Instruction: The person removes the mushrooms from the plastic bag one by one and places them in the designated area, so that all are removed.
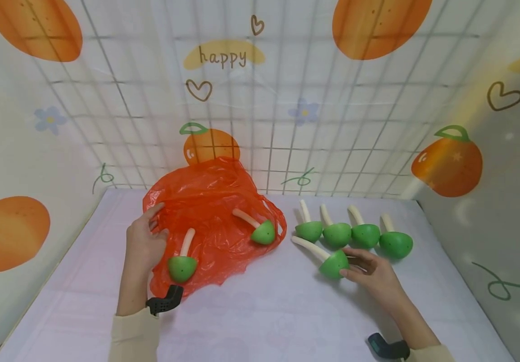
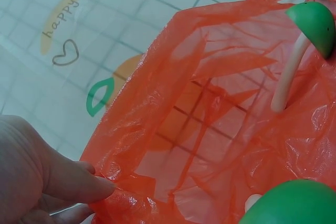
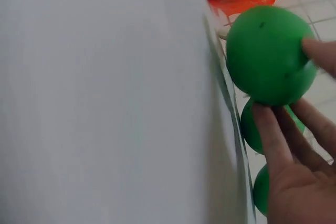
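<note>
Mushroom (image 1: 334,264), green-capped with a pale stem, is held at its cap by the person's right hand (image 1: 373,274), thumb on one side and fingertips on the other, the hand partly closed around it. It is just in front of a row of similar pieces, its stem pointing leftward; whether it touches the white table cover (image 1: 260,327), I cannot tell. The row consists of four more mushrooms (image 1: 337,235), caps side by side, stems leaning away from the person. To the left, a crinkled red bag (image 1: 216,226) lies spread, its far part raised. The left hand (image 1: 145,242) pinches its left edge between thumb and fingers. Two other mushrooms (image 1: 182,269) rest on the red film, well apart; whether they are within the bag's mouth is unclear. Each wrist bears a black device (image 1: 166,300). Beyond hangs a printed curtain (image 1: 273,70) with oranges, hearts and "happy", a grid showing through.
</note>
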Available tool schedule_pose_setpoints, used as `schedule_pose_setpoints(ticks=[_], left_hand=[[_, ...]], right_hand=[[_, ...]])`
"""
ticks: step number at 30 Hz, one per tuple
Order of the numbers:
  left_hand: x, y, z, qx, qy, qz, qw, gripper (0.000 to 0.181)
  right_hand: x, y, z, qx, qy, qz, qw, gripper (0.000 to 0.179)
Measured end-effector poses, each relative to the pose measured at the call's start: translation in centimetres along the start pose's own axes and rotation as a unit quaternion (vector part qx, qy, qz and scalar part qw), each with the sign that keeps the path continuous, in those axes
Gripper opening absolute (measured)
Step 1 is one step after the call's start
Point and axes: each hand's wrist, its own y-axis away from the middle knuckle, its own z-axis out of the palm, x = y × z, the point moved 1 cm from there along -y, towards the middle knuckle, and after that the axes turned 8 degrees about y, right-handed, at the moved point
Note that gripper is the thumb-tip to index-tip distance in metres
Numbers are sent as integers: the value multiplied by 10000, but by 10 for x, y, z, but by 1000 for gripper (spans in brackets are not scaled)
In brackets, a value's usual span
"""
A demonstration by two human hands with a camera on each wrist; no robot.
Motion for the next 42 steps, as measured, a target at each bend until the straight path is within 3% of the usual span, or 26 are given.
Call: schedule_pose_setpoints(ticks=[8, 19, 32, 42], left_hand=[[-1, 0, 0, 36, -15, 122, 9999, 67], [1, 0, 0, -11, 39, -24, 10000, 68], [0, 1, -1, -34, 28, -36, 10000, 67], [0, 2, -2, -62, -36, 160, 9998, 66]], right_hand=[[0, -3, 1, 146, 354, 155, 9991, 54], [-2, -5, -3, -2, 1112, 702, 9913, 57], [-11, 0, -7, 35, 1256, 166, 9919, 54], [-30, 3, -7, 257, 1268, -136, 9915, 48]])
